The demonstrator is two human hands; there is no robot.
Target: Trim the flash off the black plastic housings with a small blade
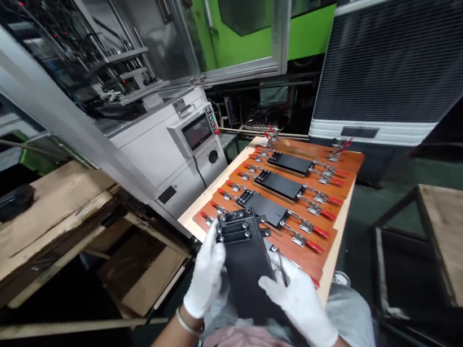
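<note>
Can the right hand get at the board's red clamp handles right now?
Probably yes: the nearer red handles sit just past the right hand, nothing visibly between. But it seems to hold the black panel, so would likely need to let go.

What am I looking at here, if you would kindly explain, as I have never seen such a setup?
There is no robot: a camera worn on the person's head looks forward and down at their own hands. In white gloves, the left hand and right hand hold a black panel between them. A thin dark item by the right hand is too unclear to name. Beyond, an orange-brown board carries three similar panels and rows of metal clamps with red handles. Farther back, left of the board, stands a white machine with a screen.
</note>
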